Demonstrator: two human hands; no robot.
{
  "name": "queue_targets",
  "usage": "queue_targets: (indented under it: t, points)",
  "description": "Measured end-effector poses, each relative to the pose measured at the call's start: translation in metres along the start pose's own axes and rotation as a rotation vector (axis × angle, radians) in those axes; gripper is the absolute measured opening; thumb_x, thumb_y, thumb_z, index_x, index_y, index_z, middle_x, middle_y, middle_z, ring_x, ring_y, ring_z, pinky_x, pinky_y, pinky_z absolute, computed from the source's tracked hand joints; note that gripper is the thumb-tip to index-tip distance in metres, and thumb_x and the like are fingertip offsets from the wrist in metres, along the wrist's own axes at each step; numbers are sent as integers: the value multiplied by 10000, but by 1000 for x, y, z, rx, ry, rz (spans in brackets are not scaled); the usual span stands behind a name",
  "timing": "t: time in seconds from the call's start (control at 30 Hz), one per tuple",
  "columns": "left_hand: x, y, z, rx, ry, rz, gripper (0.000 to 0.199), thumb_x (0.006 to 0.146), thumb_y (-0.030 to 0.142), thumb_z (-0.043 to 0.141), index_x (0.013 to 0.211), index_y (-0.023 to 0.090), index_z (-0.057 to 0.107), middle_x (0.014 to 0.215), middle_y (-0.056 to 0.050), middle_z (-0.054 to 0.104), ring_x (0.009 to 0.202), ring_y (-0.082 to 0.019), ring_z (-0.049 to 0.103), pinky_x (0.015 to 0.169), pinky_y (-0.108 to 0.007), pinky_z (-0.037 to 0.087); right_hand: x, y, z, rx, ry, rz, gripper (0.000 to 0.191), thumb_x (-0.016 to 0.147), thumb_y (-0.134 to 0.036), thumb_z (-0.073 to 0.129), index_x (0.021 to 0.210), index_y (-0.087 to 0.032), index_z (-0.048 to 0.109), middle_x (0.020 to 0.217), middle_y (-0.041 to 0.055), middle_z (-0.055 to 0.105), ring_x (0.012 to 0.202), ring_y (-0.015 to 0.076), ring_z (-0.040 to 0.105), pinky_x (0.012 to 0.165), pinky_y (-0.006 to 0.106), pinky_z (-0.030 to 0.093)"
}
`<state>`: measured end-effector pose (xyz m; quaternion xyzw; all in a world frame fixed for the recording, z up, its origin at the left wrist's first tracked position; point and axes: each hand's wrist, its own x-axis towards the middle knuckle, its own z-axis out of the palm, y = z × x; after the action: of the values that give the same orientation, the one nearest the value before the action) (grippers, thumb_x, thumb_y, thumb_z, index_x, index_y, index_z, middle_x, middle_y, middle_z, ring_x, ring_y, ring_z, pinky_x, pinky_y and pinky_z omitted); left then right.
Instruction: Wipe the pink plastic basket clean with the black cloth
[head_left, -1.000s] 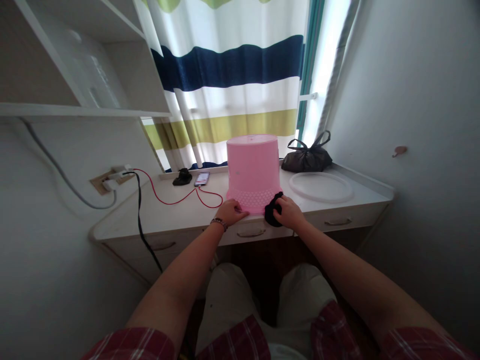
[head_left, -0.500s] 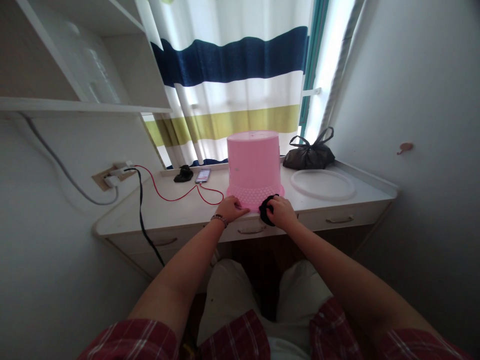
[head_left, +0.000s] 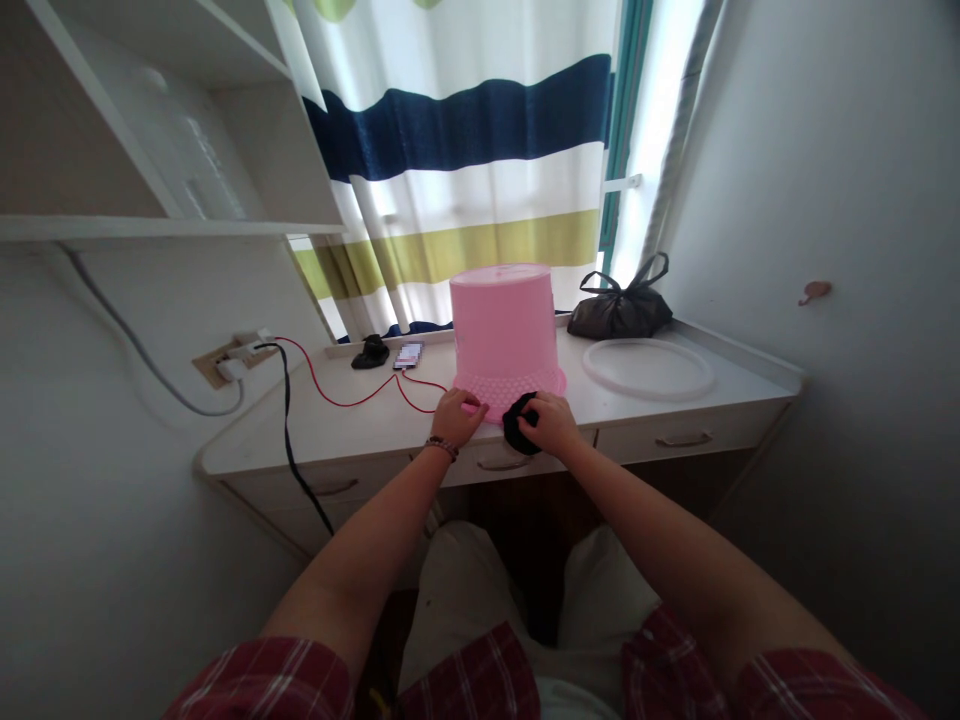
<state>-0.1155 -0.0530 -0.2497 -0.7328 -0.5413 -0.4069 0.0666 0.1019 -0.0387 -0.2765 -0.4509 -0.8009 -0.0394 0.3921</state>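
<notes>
A pink plastic bucket (head_left: pixel 504 325) stands upside down near the front edge of the white desk (head_left: pixel 367 415). Its wide lower rim carries a dotted pattern. My left hand (head_left: pixel 457 417) pinches the rim at the front left, a beaded bracelet on the wrist. Bunched in my right hand (head_left: pixel 553 424) is a black cloth (head_left: pixel 519 425), pressed against the front of the rim and hanging a little over the desk edge. The fingertips inside the cloth are partly hidden.
Right of the bucket lies a pale ring-shaped lid or hoop (head_left: pixel 649 370), with a tied black plastic bag (head_left: pixel 621 308) behind it. Left are a phone (head_left: pixel 408 355) on a red cable and a small black bundle (head_left: pixel 370 352). A black cord (head_left: pixel 289 430) hangs from the wall socket.
My right hand has slid the black cloth leftward along the rim, closer to my left hand. The bucket appears slightly tilted or shifted left. My left hand stays at the rim.
</notes>
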Motion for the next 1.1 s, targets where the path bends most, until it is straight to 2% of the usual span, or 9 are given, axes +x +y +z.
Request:
queue_targets:
  t: [0.2, 0.43, 0.57, 0.73, 0.97, 1.1]
  points:
    - [5, 24, 11, -99, 67, -36, 206, 769, 352, 565, 882, 183, 594, 857, -48, 598, 815, -160, 546, 779, -300, 428, 5, -3, 6, 27, 39, 7, 178, 723, -360, 582, 781, -192, 604, 836, 57, 553, 855, 197, 483, 797, 336, 328]
    - [10, 40, 33, -133, 175, -230, 283, 779, 449, 521, 823, 183, 605, 812, -48, 616, 744, -155, 566, 717, -294, 447, 2, 2, 1, 34, 29, 3, 177, 739, -367, 578, 791, -201, 604, 849, 58, 554, 868, 205, 484, 806, 353, 326]
    - [13, 39, 40, -166, 197, -286, 297, 778, 454, 509, 837, 181, 609, 804, -45, 627, 725, -147, 567, 706, -287, 449, 2, 4, 1, 42, 28, 0, 181, 746, -364, 575, 819, -202, 608, 867, 66, 551, 887, 211, 478, 814, 357, 322]
    - [22, 36, 46, -179, 163, -267, 265, 785, 414, 490, 788, 175, 606, 750, -34, 626, 690, -142, 562, 659, -272, 442, 2, 6, 2, 53, 32, 7, 190, 750, -372, 574, 836, -207, 611, 861, 66, 551, 890, 215, 478, 820, 361, 321]
    - [21, 14, 37, -145, 72, -323, 211, 765, 346, 486, 729, 168, 592, 691, -22, 613, 648, -146, 542, 619, -280, 418, 3, 5, 3, 51, 35, 12, 178, 754, -358, 571, 834, -204, 611, 873, 71, 555, 902, 216, 478, 832, 367, 322]
    - [17, 5, 35, -167, 31, -331, 239, 780, 366, 471, 720, 161, 580, 681, -18, 610, 635, -138, 540, 608, -271, 419, 2, 5, 4, 43, 31, 16, 175, 753, -350, 567, 833, -201, 609, 879, 74, 553, 909, 219, 476, 838, 373, 318]
